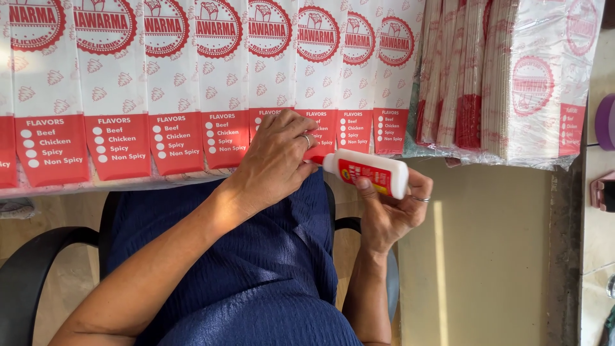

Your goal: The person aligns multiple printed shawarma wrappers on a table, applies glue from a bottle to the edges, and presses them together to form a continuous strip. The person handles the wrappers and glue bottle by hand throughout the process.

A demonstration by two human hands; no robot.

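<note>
Two hands busy: right hand [392,208] gripped white plastic glue bottle [368,172]; left hand [275,160] pressed, fingers curled, on red-and-white paper sleeves [224,96].

Bright, warm daylight; a sunlit stripe crosses the floor [441,269], glare sheens the plastic-wrapped stack of paper bags [512,83], focus sharp, slightly soft at edges
</note>
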